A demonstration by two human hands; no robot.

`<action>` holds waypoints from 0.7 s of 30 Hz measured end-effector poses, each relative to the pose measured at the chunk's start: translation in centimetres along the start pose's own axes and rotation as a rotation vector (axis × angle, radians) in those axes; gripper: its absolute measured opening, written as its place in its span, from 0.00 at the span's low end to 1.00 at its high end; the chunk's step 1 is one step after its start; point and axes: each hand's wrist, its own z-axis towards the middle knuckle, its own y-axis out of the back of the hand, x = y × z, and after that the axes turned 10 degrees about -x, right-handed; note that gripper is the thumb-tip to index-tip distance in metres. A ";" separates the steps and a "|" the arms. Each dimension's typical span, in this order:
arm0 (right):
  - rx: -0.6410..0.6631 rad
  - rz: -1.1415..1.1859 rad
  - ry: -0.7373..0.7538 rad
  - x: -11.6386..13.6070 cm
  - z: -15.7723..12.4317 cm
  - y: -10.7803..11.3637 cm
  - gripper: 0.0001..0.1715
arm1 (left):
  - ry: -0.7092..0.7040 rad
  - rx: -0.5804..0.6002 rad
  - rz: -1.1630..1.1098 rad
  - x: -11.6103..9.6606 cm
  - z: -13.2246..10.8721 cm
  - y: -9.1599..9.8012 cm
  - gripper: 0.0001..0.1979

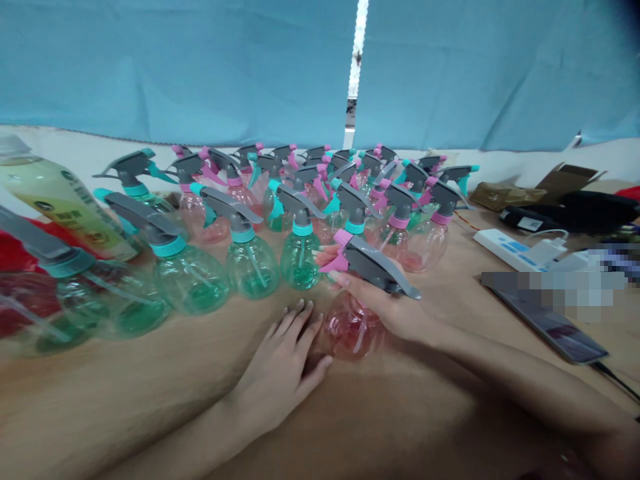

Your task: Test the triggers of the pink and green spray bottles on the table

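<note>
A pink spray bottle [353,327] with a grey and pink trigger head stands in front of me on the wooden table. My right hand [380,297] is wrapped round its neck, just under the trigger head. My left hand [283,360] lies palm down on the table, fingers stretched out, just left of that bottle and holding nothing. Behind the hands is a front row of green spray bottles, among them one green spray bottle [301,257] closest to my right fingertips. Several more pink and green spray bottles crowd behind that row.
On the left stands a large yellow-green bottle [65,200] beside something red. To the right lie a white power strip [515,250] with plugs, a phone [550,323] on a cable, and an open cardboard box [565,180]. A blue curtain [200,67] hangs behind the table.
</note>
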 end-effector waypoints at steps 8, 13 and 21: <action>0.008 -0.011 0.039 -0.3 0.1 0.1 0.20 | -0.005 -0.024 -0.023 0.1 -0.1 -0.1 0.22; 0.020 -0.041 0.032 -0.4 0.1 0.2 0.18 | -0.003 -0.003 0.011 0.0 -0.1 0.0 0.23; 0.092 -0.040 0.073 -0.2 0.2 0.3 0.17 | -0.011 -0.014 0.016 0.0 0.0 0.0 0.22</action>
